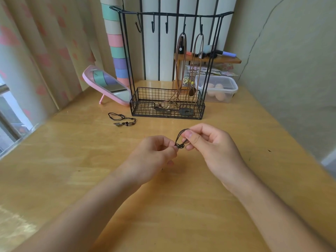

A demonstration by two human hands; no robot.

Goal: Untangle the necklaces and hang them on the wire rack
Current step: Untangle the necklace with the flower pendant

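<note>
Wooden table (72, 160): before the wire rack (163, 14), left hand (154, 153) and right hand (211, 144) pinch a half-hidden necklace (180, 145); the rack's basket (145, 106) holds pendants (186, 111).

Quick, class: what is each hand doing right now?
Left hand: fingers pinch the dark cord necklace at its knot.
Right hand: thumb and fingers pinch the same necklace's loop.

wooden table (236, 206) | patterned curtain (45, 51) left | window (7, 120) | plain wall (291, 70) right
</note>
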